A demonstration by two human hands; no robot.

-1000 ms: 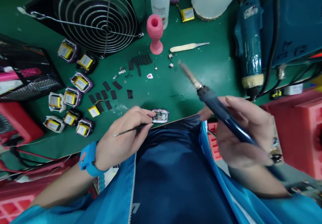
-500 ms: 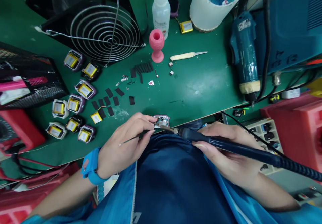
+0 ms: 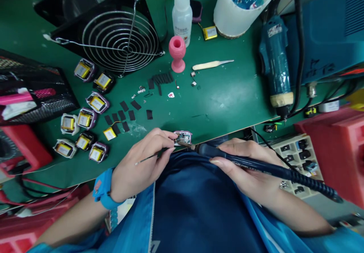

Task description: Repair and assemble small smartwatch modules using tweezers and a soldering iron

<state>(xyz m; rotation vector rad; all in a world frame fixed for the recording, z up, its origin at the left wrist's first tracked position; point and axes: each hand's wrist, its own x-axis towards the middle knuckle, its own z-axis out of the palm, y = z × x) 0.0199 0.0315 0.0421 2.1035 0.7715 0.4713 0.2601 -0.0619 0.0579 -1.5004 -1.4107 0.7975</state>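
My left hand (image 3: pixel 145 158) is closed, thumb and fingers pinching a thin dark rod-like tool (image 3: pixel 150 156) whose pale end points back to the left; its exact kind is unclear. The same fingertips touch the left edge of a small watch case (image 3: pixel 186 133) with a pink rim and an exposed circuit board. A soldering iron (image 3: pixel 216 152) is gripped in my right hand (image 3: pixel 247 162), its metal tip at the lower part of the board. Fingers and tip partly hide the case, so I cannot tell exactly what the tip touches.
Battery-fitted watch cases (image 3: pixel 96 102), black tape pieces (image 3: pixel 122 115) and a loose battery (image 3: pixel 109 133) lie left. A fan (image 3: pixel 122 44), bottle (image 3: pixel 182 18), pink holder (image 3: pixel 177 54), cream-handled tool (image 3: pixel 210 65) and white tub (image 3: pixel 227 18) stand or lie beyond. An electric screwdriver (image 3: pixel 275 55) hangs right.
My right hand and the soldering iron have shifted left, bringing the tip further over the board. The left hand keeps nearly the same place. The view has shifted slightly.
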